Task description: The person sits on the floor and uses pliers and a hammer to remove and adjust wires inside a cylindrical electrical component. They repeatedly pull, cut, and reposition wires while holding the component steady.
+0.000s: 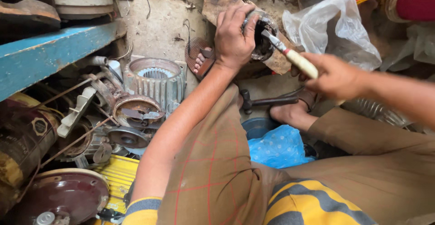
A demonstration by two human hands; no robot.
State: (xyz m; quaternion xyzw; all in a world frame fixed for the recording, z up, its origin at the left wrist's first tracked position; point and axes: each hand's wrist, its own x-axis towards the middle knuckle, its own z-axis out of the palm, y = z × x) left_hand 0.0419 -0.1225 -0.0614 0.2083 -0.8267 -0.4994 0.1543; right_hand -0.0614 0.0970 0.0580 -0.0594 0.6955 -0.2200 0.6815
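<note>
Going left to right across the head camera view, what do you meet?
Blue beam → ribbed grey motor housing → left hand on a round metal part → right hand holding a wooden-handled tool → clear plastic bag.

Left hand (233, 37) steadies a round motor part (263, 35); right hand (337, 76) grips a wooden-handled chisel (290, 55) against it.

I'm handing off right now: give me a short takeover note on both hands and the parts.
Left hand: gripping the round dark metal motor part from above, holding it on the wooden board.
Right hand: holding the cream-handled flat metal tool, its blade set into the part's open centre.
Nearby: a black hammer on the floor by the feet, a grey ribbed motor housing to the left.
Done or left: cannot tell from this view.
</note>
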